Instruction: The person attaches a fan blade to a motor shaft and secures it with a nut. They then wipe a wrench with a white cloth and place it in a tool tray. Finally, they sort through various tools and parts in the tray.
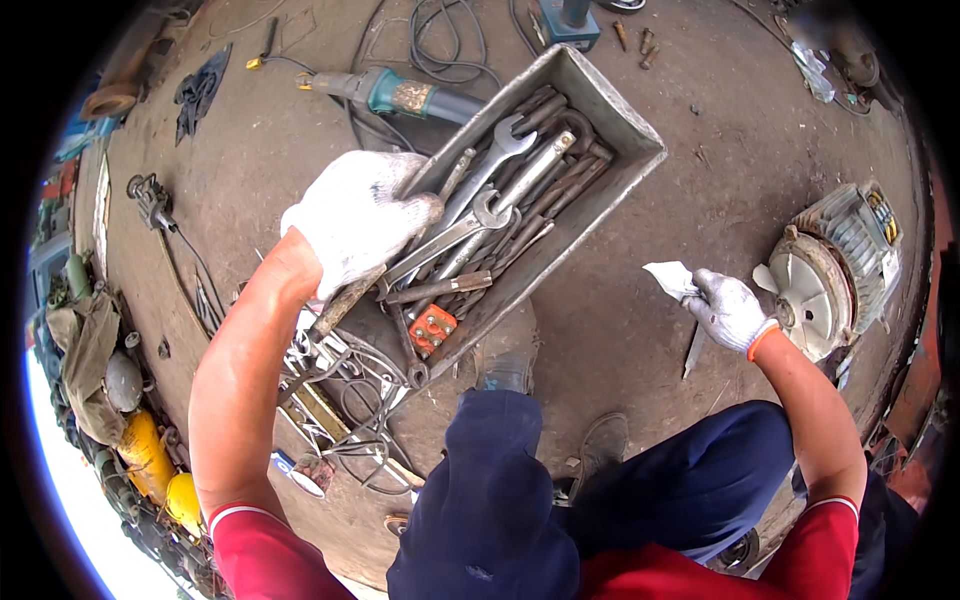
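Note:
My left hand, in a white knit glove, grips the left wall of a long grey metal toolbox, which is tilted over my knee. Inside lie open-ended wrenches, worn metal rods and sockets, and a small orange block with metal studs. My right hand, gloved too, is out to the right with its fingers closed on a flat white piece, whose kind I cannot make out. Below that hand a thin grey strip shows; whether the hand touches it is unclear.
An electric motor with an exposed fan stands right of my right hand. Beyond the toolbox lies a teal angle grinder with coiled cable. Tangled cables and metal parts lie at lower left. Yellow cylinders line the left edge.

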`<state>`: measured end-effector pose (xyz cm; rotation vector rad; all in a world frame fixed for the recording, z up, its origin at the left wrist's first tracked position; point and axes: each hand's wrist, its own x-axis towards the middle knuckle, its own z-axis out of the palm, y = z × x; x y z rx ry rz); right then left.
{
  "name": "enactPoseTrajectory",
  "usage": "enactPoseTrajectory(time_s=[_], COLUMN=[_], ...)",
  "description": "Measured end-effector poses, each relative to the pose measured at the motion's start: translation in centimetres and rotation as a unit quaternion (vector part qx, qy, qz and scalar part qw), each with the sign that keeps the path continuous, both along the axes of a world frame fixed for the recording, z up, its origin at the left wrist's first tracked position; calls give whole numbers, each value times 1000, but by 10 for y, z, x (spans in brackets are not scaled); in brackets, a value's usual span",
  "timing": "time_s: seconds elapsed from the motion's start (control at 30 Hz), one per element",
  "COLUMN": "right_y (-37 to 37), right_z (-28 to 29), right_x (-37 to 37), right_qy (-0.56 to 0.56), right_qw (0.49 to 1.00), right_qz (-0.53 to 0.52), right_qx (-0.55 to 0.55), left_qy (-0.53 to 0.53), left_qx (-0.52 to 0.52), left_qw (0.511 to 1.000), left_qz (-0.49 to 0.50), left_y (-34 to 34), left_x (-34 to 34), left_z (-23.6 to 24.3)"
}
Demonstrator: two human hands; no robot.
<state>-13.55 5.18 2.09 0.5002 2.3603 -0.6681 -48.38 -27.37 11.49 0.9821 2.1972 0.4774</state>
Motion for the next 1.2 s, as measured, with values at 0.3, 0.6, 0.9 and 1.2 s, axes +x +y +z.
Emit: enactPoseTrajectory(time_s=[0.3,0.6,0.9,1.2], right_y=[9,5,-21,-17], right_z=[-1,23,18,-52], right_x=[103,116,73,-5], right_qy=[-110,-102,30,186], right_qw=[991,987,997,955], right_qz=[-53,-78,33,144], right_qx=[-60,-95,-58,182], left_qy=[54,84,238,279], left_qx=[-50,149,285,187], left_qw=[939,981,923,899], left_qz=[-337,-92,-104,-281], left_y=[176,132,48,121], left_x=[113,76,169,214], left_z=[-135,-121,-128,-146])
